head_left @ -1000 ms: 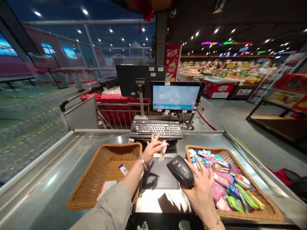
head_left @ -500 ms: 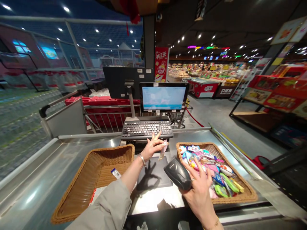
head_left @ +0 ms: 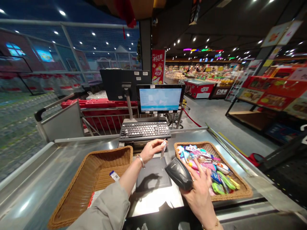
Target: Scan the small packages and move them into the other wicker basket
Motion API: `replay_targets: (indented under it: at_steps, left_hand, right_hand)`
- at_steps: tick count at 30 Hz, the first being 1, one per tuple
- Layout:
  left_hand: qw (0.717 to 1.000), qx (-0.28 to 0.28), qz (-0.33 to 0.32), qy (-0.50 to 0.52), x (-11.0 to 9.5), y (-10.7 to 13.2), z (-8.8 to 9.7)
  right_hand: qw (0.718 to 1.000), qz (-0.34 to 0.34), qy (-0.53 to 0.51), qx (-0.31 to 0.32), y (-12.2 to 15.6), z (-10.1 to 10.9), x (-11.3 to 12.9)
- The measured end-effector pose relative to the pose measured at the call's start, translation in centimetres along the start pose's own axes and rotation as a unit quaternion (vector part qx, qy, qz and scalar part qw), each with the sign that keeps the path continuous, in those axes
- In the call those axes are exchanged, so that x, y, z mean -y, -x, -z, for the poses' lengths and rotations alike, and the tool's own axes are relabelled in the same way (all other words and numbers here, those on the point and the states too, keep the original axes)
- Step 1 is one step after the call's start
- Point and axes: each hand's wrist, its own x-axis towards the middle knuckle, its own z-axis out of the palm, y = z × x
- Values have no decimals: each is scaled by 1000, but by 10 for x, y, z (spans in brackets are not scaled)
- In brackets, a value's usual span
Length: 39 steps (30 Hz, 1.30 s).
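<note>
My left hand (head_left: 152,150) pinches a small pale packet (head_left: 163,147) between thumb and fingers, above a dark grey pad (head_left: 153,179) set in the counter. What the packet contains is too small to read. In my right hand (head_left: 199,182) is a black barcode scanner (head_left: 178,174), its head pointing up and left toward the pad. Some fingers of that hand stretch out over the right wicker basket (head_left: 240,195), which is heaped with colourful small packaged goods (head_left: 208,163). To the left, another wicker basket (head_left: 79,166) holds a blue-and-white packet (head_left: 114,175) and a red-and-white one (head_left: 92,198), partly behind my sleeve.
A keyboard (head_left: 145,128) stands behind the pad, with a lit monitor (head_left: 160,99) above it and a second dark screen (head_left: 124,83) turned away. Metal counter rims (head_left: 31,159) border the work area. A shopping cart (head_left: 103,121) stands beyond.
My left hand has drawn its spread fingers in from over the keyboard, still pinching the packet. The right hand keeps hold of the scanner almost unmoved. The view has shifted slightly.
</note>
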Motion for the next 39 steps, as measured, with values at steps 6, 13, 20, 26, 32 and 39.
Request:
replay_targets:
  at_steps: [6,13,20,26,32,39]
  left_hand:
    - [999,-38,-24,-27,2,5,-1]
    - [990,-57,-48,-123,5,20,16]
    - [974,-104,-30,-198,30,62,56]
    - [943,-153,55,-290,62,116,100]
    - [890,-169,131,-402,62,142,120]
    - [880,-157,146,-424,56,146,129]
  right_hand:
    - [1000,-5,-13,10,3,-5,-1]
    - [1000,-4,-17,22,0,-10,2]
    - [999,-4,-24,25,-2,-15,7]
    - [998,6,-54,34,1,-25,9]
    - [994,21,-83,61,-4,-35,17]
    - [993,43,-91,68,-9,-41,24]
